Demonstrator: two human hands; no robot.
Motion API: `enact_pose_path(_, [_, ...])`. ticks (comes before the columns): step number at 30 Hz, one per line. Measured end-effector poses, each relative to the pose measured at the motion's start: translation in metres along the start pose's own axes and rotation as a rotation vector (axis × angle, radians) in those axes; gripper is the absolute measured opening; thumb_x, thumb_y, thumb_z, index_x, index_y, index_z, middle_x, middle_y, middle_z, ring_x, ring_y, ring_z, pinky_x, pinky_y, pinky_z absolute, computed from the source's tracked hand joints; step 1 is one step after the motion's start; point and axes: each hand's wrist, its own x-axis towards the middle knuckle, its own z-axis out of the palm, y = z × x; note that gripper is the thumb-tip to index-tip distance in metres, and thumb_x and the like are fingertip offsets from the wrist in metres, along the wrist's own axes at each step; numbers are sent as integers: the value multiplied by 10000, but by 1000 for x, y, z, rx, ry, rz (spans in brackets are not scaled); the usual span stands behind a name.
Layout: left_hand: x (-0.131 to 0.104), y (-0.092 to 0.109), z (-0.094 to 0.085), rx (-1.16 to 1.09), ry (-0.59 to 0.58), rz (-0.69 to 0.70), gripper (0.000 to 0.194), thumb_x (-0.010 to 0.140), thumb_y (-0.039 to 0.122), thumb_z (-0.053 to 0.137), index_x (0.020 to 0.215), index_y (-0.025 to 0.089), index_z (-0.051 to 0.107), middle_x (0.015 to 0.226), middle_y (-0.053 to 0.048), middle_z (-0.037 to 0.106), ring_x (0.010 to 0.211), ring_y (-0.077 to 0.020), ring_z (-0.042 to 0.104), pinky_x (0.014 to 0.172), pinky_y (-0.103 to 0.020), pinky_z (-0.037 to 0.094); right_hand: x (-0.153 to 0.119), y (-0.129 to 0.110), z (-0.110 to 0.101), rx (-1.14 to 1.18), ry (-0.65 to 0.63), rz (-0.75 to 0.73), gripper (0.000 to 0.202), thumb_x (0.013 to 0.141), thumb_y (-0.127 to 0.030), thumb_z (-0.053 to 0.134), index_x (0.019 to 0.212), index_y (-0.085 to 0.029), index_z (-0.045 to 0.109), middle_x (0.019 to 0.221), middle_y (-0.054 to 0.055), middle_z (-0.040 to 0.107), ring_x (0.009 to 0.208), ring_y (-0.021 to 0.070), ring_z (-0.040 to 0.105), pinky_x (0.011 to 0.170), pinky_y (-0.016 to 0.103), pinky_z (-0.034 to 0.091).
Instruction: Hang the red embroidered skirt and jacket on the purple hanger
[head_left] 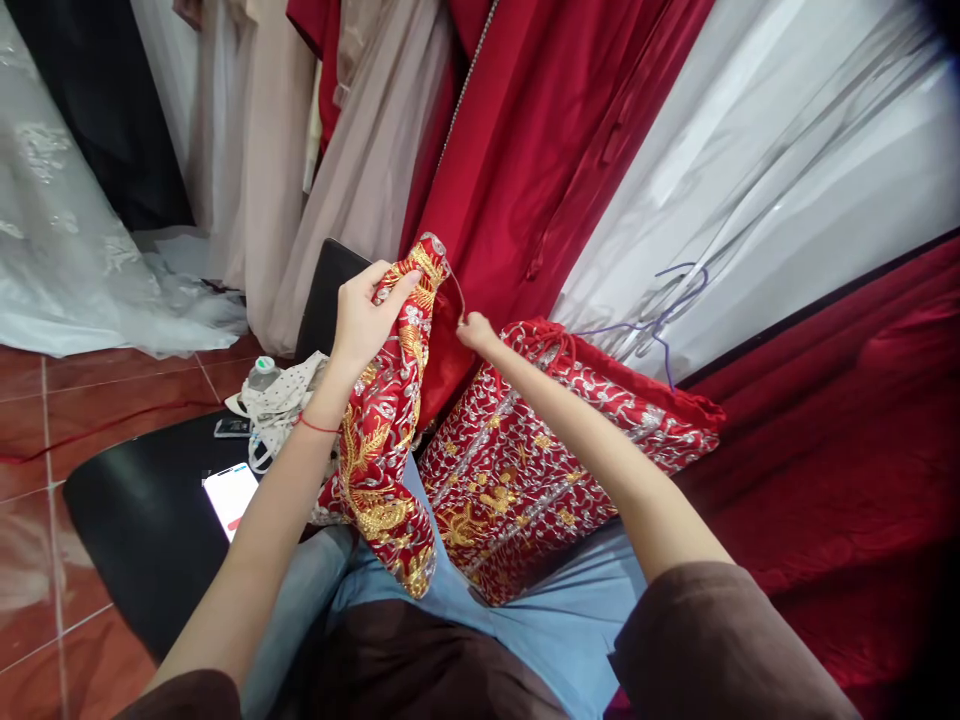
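Observation:
A red garment (379,420) with gold and silver embroidery hangs down over my lap. Near its top edge my left hand (375,310) grips it, thumb pressed on the front. From that raised corner a thin pale thread or cord (459,287) runs to my right hand (475,333), whose fingers are closed around its end. Whether a needle is there I cannot make out. Beneath my right forearm lies a second red embroidered piece (517,470), skirt-like, with a gathered red waistband. A purple hanger (660,325) shows at its upper edge.
On the black chair (142,510) to my left lie a lit phone (232,497), a pale dotted cloth bag (285,400) and a bottle (262,374). Hanging gowns (360,160) and a long red dress (540,130) fill the background. Red fabric (840,450) spreads at right.

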Motion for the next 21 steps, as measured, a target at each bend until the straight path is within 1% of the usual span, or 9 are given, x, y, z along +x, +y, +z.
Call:
enact_pose_path(3, [2,-21,-9,187,-99,-110,322,909,507,566,793,208,595,741,-12,623,790,-182,583,705,-267,439,18,-4,-46,-126,143,-64,396,784,-39,501,1134,-105,673,1207,209,687,1202,331,613,1067,418,454])
enact_pose_path(7, [-1,-41,-11,633,-103,-330,268,898,423,578,1002,184,642,1053,-142,688,1073,-319,599,905,-403,443,37,-22,-88,-256,381,-212,447,834,-50,427,1187,-147,683,1238,159,678,1201,278,603,1047,405,472])
enact_pose_path(9, [-6,-35,-2,752,-54,-338,322,927,393,518,1103,144,622,1211,-219,634,1181,-363,556,972,-456,414,41,-34,-94,-255,404,-190,418,869,-89,421,1192,-152,679,1208,161,667,1159,282,614,1007,429,491])
enact_pose_path(11, [-14,-20,12,746,-63,-311,416,962,450,437,1168,124,593,1249,-240,610,1192,-367,561,977,-451,420,42,-45,-94,-250,411,-148,367,896,-136,442,1176,-147,679,1189,172,643,1118,294,621,968,453,504])
enact_pose_path(13, [-24,-2,27,704,-157,-318,587,942,598,418,1230,104,553,1210,-242,626,1139,-366,598,942,-423,447,41,-52,-93,-249,427,-126,331,915,-175,463,1169,-146,675,1187,180,618,1106,305,618,949,473,507])
enact_pose_path(15, [-36,8,43,719,-294,-370,824,832,743,510,1285,53,508,1199,-274,621,1114,-391,611,917,-414,464,40,-55,-94,-255,444,-128,317,928,-202,469,1168,-151,670,1184,184,606,1108,315,611,944,490,504])
enact_pose_path(17, [-47,8,56,792,-409,-424,935,740,739,647,1303,9,491,1252,-323,582,1148,-421,591,911,-410,470,37,-55,-98,-276,459,-151,316,933,-207,460,1168,-163,666,1173,179,610,1116,320,603,950,499,497])
enact_pose_path(19, [-53,1,65,867,-465,-435,841,762,589,718,1308,-13,500,1320,-352,536,1195,-425,569,907,-398,474,33,-51,-104,-321,477,-184,320,937,-200,444,1172,-172,659,1166,175,619,1134,325,593,964,507,487])
enact_pose_path(21, [-51,-8,66,876,-500,-423,608,847,409,646,1275,-13,554,1305,-336,565,1178,-400,597,894,-394,480,29,-44,-111,-383,498,-188,314,942,-198,443,1175,-162,651,1170,186,624,1152,335,591,977,523,479])
